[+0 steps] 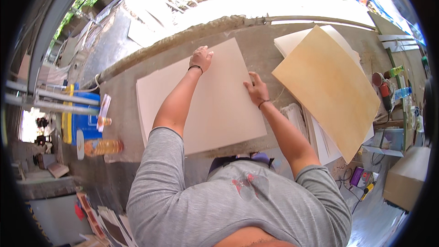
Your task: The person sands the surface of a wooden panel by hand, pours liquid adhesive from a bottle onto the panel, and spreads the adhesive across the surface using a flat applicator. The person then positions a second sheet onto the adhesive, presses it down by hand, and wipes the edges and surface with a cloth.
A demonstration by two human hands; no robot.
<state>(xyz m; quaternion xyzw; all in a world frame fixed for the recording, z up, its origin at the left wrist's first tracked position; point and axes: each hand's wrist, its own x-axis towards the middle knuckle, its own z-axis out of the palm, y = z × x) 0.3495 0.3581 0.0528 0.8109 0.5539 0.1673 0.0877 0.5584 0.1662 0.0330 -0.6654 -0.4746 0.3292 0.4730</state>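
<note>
A large pale beige board (210,105) lies flat on the worktable, with edges of more sheets showing beneath it at its left side. My left hand (201,58) rests at the board's far edge, thumb apart and fingertips reaching just past that edge. At the right edge is my right hand (257,89), its fingers spread and its thumb over the board's margin. Neither hand has visibly closed around anything. A dark band circles each wrist.
Right of the board, a tan wooden sheet (329,93) lies askew over white sheets (292,41). An angle grinder (385,93) and bottles sit farther right. At left are a bottle of amber liquid (104,147) and a blue bin (87,119). A cardboard box (407,178) stands lower right.
</note>
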